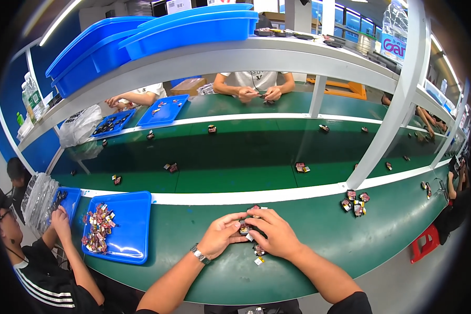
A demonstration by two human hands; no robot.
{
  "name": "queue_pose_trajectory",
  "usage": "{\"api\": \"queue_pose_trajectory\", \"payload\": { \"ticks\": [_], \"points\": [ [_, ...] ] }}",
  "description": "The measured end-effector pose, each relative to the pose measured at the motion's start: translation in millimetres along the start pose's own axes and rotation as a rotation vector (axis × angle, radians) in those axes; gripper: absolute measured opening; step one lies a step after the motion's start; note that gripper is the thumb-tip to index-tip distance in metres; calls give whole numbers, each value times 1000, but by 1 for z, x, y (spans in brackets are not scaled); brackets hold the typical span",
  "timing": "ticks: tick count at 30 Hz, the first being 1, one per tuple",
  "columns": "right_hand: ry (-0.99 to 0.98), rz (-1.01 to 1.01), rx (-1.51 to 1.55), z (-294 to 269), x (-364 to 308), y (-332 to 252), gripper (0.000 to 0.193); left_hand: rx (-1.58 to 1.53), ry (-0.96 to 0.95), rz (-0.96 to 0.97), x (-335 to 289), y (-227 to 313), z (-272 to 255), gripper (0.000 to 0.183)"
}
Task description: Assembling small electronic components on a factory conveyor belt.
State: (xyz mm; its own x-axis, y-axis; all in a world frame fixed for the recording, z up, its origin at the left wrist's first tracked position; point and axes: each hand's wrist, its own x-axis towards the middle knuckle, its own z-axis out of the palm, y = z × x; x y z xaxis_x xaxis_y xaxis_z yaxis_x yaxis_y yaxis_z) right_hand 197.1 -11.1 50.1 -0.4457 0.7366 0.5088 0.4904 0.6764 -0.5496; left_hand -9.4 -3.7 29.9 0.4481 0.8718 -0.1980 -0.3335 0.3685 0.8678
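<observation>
Over to the right of the blue plastic tray [134,230], on the same green bench, there's a small electronic module [244,228], blackish with pink-red and pale bits, sitting between two bare hands. Looks like it'd be feather-light, with a stiff body, but I'd treat any thin leads or stuck-on tags as fragile. My bet: pinch it by the sides of the black body and leave the bits on top alone. Fingers-wise, the left hand [218,235], the one nearer the tray, has thumb and fingers barely apart, curled round the piece and gripping it. The right hand [276,233], farther from the tray, has bent, part-spread fingers with the tips up against it; can't tell how hard they press, since they hide part of it. More modules [98,228] are heaped inside the tray, and another little cluster [356,204] sits well off to its right, beyond both hands.
</observation>
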Motion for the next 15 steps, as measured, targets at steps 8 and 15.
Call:
{"api": "queue_pose_trajectory", "payload": {
  "ticks": [8,15],
  "points": [
    [-26,-58,-6,4,4,9,17,59,-9,14,2,-4,1,32],
    [64,40,29,9,3,8,10,38,-142,80,4,-4,-3,39]
  ]
}}
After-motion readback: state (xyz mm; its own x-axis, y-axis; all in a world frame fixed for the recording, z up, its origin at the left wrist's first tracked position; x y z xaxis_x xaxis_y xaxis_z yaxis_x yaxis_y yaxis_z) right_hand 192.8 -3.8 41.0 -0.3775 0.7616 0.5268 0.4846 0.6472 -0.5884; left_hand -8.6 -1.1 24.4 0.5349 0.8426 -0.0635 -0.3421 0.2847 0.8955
